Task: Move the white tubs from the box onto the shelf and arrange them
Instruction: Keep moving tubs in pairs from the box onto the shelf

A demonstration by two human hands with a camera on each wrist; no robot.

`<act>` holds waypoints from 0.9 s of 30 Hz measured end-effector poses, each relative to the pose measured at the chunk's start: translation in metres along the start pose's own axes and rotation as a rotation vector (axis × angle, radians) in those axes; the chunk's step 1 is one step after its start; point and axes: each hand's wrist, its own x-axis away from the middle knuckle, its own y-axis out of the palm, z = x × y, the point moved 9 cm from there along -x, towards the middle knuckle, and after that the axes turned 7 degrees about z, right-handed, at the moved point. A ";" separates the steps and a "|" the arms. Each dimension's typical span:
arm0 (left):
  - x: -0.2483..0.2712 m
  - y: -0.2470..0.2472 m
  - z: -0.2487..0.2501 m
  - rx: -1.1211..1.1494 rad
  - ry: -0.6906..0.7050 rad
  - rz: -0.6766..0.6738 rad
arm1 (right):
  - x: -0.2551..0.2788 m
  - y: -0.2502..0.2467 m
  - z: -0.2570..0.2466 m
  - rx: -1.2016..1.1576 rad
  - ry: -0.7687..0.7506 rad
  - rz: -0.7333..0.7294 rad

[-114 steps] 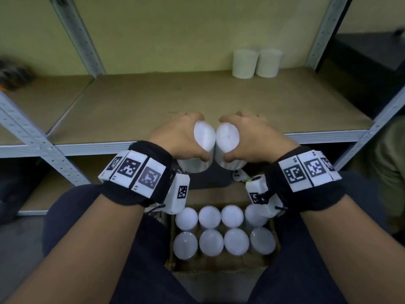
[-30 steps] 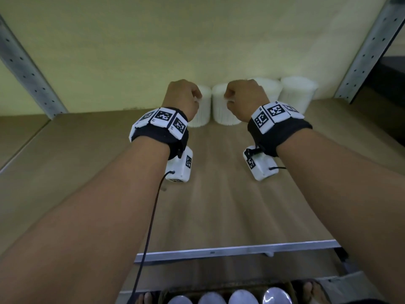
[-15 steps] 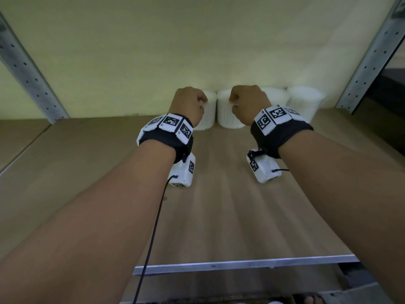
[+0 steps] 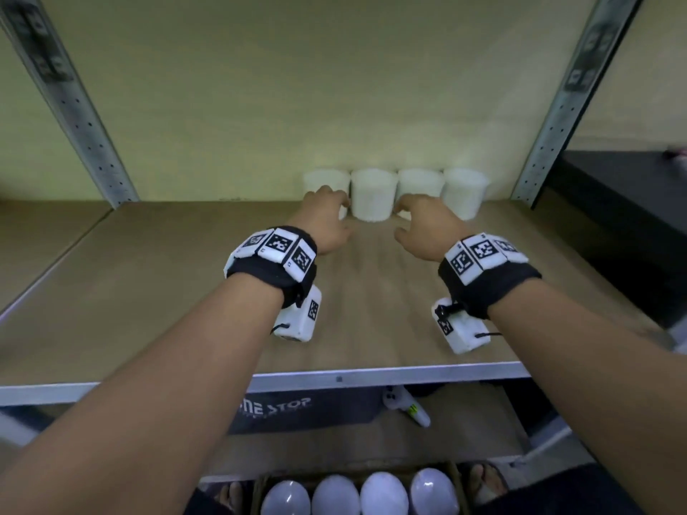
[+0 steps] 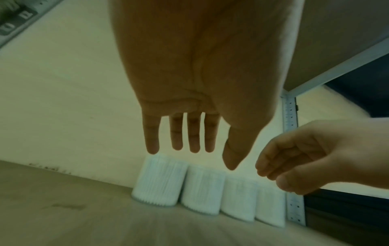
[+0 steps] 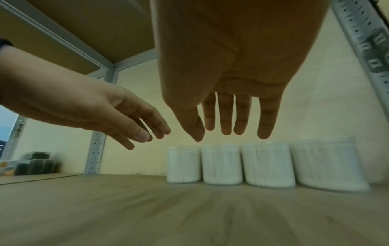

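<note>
Several white ribbed tubs stand upright in a tight row against the back wall of the wooden shelf. My left hand hovers just in front of the leftmost tub, fingers straight, holding nothing. In the left wrist view the left hand hangs clear above the row. My right hand is a little nearer to me, before the third tub, also empty. The right hand shows relaxed, straight fingers. More tubs stand in the cardboard box below, between my legs.
Grey perforated uprights frame the bay, with a metal front edge. The upper shelf hangs overhead. A dark printed box and a white bottle lie on the lower shelf. Dark containers sit in the left bay.
Both hands have let go of the two tubs they set down at the left of the row. They have opened and drawn back towards me.
</note>
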 end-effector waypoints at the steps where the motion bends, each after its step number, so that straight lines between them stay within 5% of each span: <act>1: 0.010 -0.001 0.006 -0.008 0.002 -0.016 | 0.013 -0.003 0.000 0.018 0.005 -0.003; 16: 0.174 0.051 0.099 0.024 0.153 -0.238 | 0.210 -0.011 0.026 -0.018 0.121 -0.103; 19: 0.199 0.073 0.107 -0.068 0.181 -0.244 | 0.245 0.007 0.044 0.037 0.144 -0.129; 24: 0.230 0.089 0.113 -0.065 0.219 -0.002 | 0.291 0.067 0.083 0.140 0.220 -0.346; 27: 0.253 0.141 0.106 -0.015 0.199 -0.131 | 0.306 0.098 0.103 0.102 0.282 -0.407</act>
